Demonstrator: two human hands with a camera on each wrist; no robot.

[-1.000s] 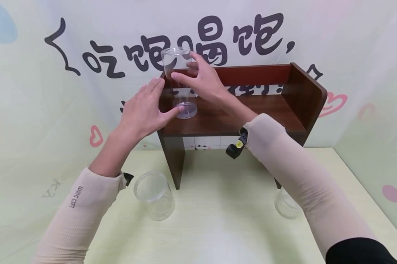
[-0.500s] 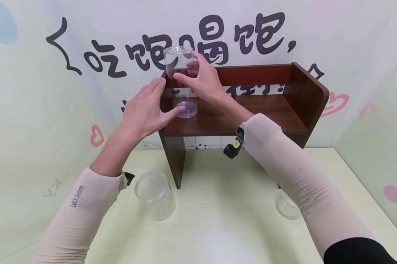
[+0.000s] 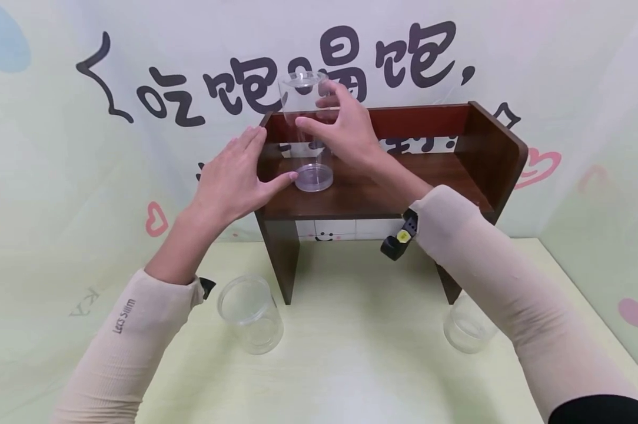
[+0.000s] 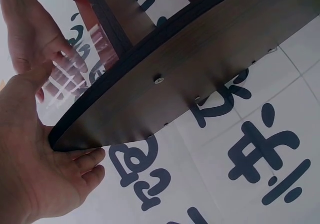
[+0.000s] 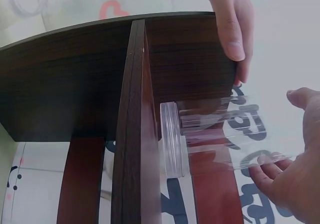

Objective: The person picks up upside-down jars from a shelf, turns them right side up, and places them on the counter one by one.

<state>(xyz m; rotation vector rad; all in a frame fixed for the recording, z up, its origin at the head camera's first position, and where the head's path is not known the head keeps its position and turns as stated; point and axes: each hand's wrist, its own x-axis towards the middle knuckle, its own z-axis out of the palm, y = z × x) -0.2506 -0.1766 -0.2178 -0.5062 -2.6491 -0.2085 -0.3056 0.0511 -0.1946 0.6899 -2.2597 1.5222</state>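
In the head view a tall clear cylindrical jar [image 3: 313,178] stands upright at the left part of the shelf's upper board [image 3: 340,205]. My right hand [image 3: 351,129] holds it from the right, thumb in front and fingers behind. The right wrist view shows the jar's thick ringed lower end [image 5: 171,139] right at the board. My left hand [image 3: 229,176] rests against the shelf's left side panel [image 4: 165,83]. Its straight fingers lie along the panel's outer side, and the thumb stretches inward, the tip close to the jar's base.
The dark brown wooden shelf [image 3: 491,150] stands at the back of the pale table [image 3: 361,365]. A second clear jar [image 3: 252,318] stands at the front left. Another clear jar [image 3: 464,330] sits at the right, partly hidden by my right sleeve. Behind is a printed wall sheet [image 3: 155,35].
Over the last half second my right hand has moved a little to the right, and the tall jar with it. My left hand has stayed on the side panel.
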